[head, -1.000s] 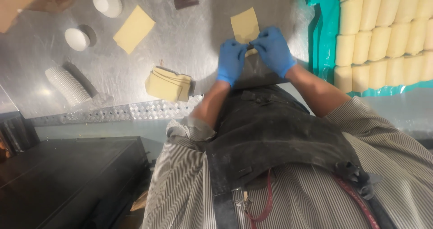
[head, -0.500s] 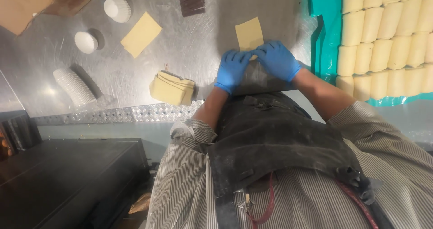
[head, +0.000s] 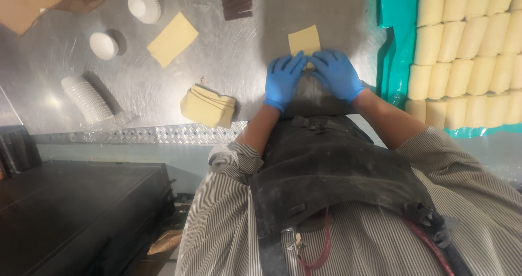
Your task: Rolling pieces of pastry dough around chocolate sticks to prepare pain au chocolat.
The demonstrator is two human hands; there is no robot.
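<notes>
Blue-gloved left hand (head: 283,80), right hand (head: 338,75) flat; fingers (head: 296,63) pressing dough sheet (head: 304,39)

Both gloved hands, left (head: 283,81) and right (head: 338,75), now lower on the dough square (head: 304,39) than a second ago, fingertips together at its near edge instead of pinching its corners. Near edge now tucked under the fingers, less of the square showing than before. Hands flatter on the steel table (head: 228,64), palms down, thumbs nearly touching.
</notes>
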